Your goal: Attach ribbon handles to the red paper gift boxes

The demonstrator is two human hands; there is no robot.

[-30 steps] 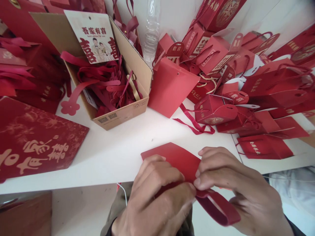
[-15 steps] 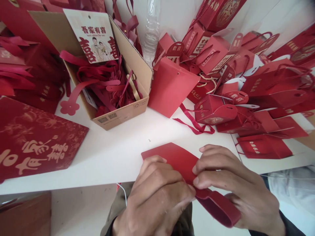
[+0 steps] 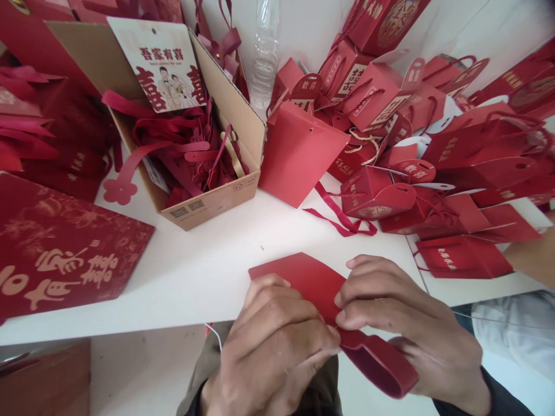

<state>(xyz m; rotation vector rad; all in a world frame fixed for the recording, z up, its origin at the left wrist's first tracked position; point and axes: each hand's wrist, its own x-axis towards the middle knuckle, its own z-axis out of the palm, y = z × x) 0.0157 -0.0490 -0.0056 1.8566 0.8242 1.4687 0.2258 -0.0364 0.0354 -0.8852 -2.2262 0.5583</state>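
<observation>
The left hand (image 3: 273,341) and the right hand (image 3: 403,323) met at the near edge of the white table (image 3: 208,271). Between them was a flat red card (image 3: 303,277). Most of the card lay on the table, just past the fingertips. Its near end stuck out over the edge and went under both hands. The left hand was curled almost shut, and its thumb and fingers pinched that near end. The right hand was bent too. Its thumb and first fingers pinched the same end from the other side, so the two thumbs nearly touched. A dark red strap (image 3: 381,367) made a loop from the pinched spot and ran below the right hand, off the table. I could not tell if the strap was fixed to the card. Farther back stood a brown box (image 3: 217,199) full of red strips, with a picture tag (image 3: 162,63) on its flap. A clear bottle (image 3: 264,52) stood behind it. A heap of small red bags (image 3: 390,115) lay to the right, and a big red bag (image 3: 65,254) lay flat on the left.
</observation>
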